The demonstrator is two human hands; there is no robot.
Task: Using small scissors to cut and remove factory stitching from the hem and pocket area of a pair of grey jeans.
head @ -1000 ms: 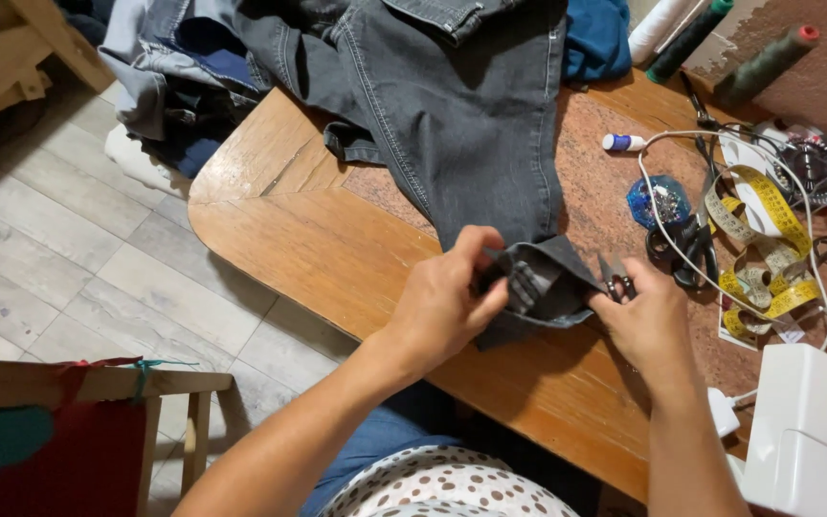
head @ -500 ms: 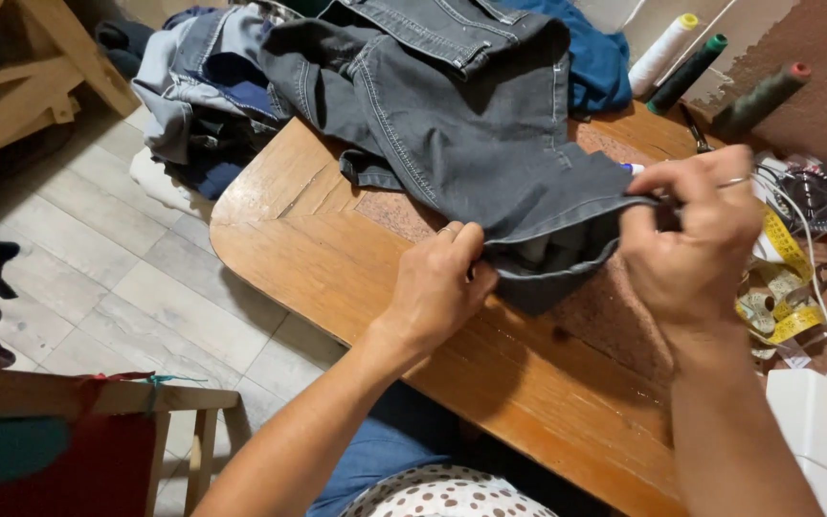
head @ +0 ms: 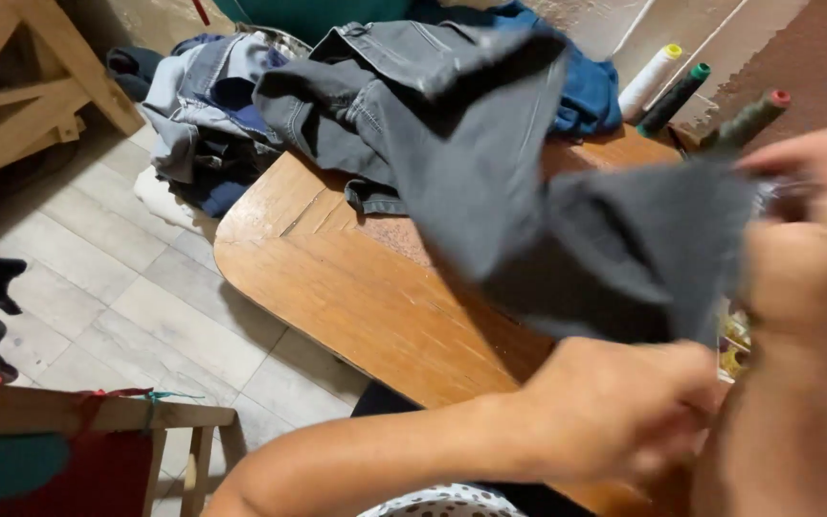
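Observation:
A pair of dark grey jeans (head: 490,163) lies across a wooden table (head: 337,278), one leg end lifted toward me. My right hand (head: 815,220) is raised at the right and grips the edge of that grey leg, blurred by motion. My left hand (head: 624,407) is low in front, fingers curled at the lower edge of the same fabric. The cloth stretches between both hands and hides part of the table.
Three thread cones (head: 701,96), yellow, green and red topped, stand at the table's far right. A blue garment (head: 586,86) lies behind the jeans. A heap of clothes (head: 198,124) sits on the tiled floor, beside wooden furniture (head: 21,86). A wooden frame (head: 98,416) stands near left.
Both hands have lifted the jeans leg off the table and toward the camera. My right hand rose to the upper right. The view has shifted closer and to the left.

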